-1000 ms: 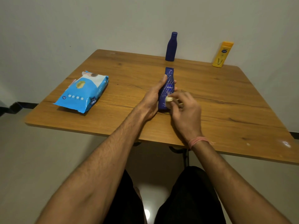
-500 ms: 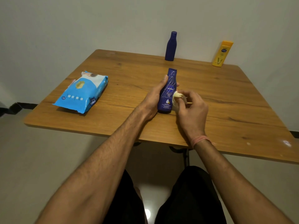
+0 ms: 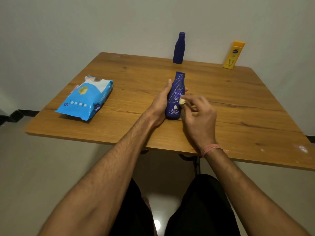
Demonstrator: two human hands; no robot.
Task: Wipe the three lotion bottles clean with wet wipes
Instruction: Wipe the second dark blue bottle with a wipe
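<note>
A dark blue Nivea lotion bottle (image 3: 176, 94) stands upright near the middle of the wooden table (image 3: 238, 108). My left hand (image 3: 161, 104) grips it from the left side. My right hand (image 3: 198, 114) pinches a small wadded wet wipe (image 3: 182, 101) against the bottle's right side, at label height. A second plain dark blue bottle (image 3: 179, 48) stands at the table's far edge by the wall. Upright at the far right corner is a yellow lotion bottle (image 3: 234, 54).
A blue pack of wet wipes (image 3: 85, 97) lies on the left part of the table. A white wall runs right behind the table's far edge. My knees are below the near edge.
The bottle has shifted slightly right and stands more upright. My right hand with the wipe moved from the lower front of the bottle to its right side, higher up.
</note>
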